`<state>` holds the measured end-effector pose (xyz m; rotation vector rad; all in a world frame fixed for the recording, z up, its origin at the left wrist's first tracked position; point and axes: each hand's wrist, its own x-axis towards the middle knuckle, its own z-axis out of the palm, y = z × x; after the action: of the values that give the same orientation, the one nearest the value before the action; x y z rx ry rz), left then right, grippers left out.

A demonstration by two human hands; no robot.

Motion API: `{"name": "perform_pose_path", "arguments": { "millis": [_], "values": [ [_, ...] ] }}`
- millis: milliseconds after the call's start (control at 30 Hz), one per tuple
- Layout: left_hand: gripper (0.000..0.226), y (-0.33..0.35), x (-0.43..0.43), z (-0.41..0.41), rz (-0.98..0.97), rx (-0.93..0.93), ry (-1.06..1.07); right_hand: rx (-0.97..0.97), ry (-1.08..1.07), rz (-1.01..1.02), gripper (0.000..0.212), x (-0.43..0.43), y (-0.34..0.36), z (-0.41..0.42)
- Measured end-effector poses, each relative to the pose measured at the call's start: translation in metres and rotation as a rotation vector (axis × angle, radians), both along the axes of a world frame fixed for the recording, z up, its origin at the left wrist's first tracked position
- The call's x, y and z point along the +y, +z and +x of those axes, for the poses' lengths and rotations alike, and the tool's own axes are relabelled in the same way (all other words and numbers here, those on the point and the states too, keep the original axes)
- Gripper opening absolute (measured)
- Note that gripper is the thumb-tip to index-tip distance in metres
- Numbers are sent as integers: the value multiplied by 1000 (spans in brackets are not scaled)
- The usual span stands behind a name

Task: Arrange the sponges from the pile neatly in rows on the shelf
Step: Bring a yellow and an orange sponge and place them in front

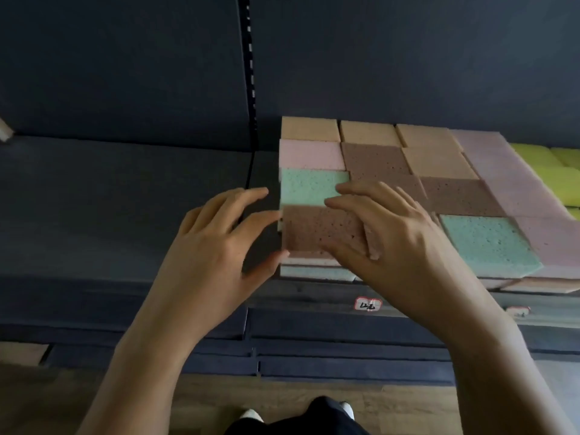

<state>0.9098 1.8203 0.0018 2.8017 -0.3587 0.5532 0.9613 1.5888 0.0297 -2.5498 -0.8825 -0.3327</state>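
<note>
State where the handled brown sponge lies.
Head view: the brown sponge lies at the front left corner of the sponges, before a green sponge, left hand at its edge, right hand on it.

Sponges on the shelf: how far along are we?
Done: a tight block of sponge rows covers the right part of the shelf, yellow sponges at far right. In hand: a brown sponge at the block's front-left corner, right hand flat on top, left hand touching its left edge. Left: the shelf runs on leftward past the rows; pile out of view, remainder unknown.
</note>
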Motion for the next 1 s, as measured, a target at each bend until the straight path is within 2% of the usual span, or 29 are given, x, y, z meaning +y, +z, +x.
{"name": "perform_pose_path", "arguments": {
  "millis": [200,533,767,1000],
  "values": [
    [45,3,65,-54,2,8,191,3,232,56,43,91,-5,-15],
    [39,9,147,-154,21,95,701,70,623,119,44,236,-26,-43],
    [47,12,189,-158,25,173,863,142,710,126,45,303,-29,-31],
    [48,6,253,-134,10,194,846,129,678,105,46,358,-25,-15]
  ]
}}
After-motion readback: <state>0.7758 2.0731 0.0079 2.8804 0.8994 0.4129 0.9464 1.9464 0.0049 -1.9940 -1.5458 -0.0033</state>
